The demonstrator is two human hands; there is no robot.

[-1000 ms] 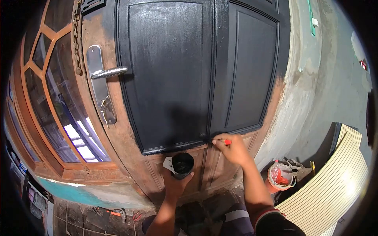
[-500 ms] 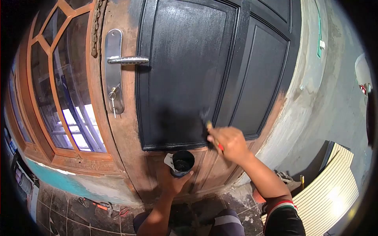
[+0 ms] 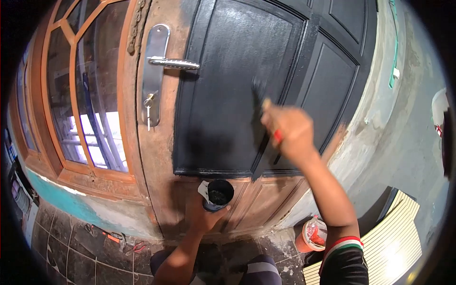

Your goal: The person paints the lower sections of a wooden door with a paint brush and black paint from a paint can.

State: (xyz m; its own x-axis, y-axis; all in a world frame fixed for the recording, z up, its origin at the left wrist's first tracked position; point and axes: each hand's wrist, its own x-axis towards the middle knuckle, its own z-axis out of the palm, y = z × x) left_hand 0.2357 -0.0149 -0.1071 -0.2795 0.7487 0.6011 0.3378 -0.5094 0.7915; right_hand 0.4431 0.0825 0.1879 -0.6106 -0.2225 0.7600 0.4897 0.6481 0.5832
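Observation:
My right hand (image 3: 289, 130) is closed round the handle of a paintbrush (image 3: 259, 88), its dark bristles up against the door's black panel; brush and hand are slightly blurred. Lower down, my left hand (image 3: 209, 219) grips a small black cup (image 3: 220, 192) with dark paint inside and a torn pale label on its side. The wooden door (image 3: 228, 114) is black on its upper panels and bare brown wood along the bottom and the left edge. A metal handle plate (image 3: 154, 76) with a lever and a hanging key sits left of the painted panel.
An orange bucket (image 3: 312, 235) stands on the floor by my right arm. Ribbed cream panels (image 3: 384, 242) lean at the lower right. Pliers and other tools (image 3: 118, 240) lie on the dark tiles at left. A wood-framed window (image 3: 88, 95) adjoins the door.
My right hand has moved up with the brush, higher on the black panel. The view has shifted, and the orange bucket shows more fully. My left hand still holds the cup below the painted area.

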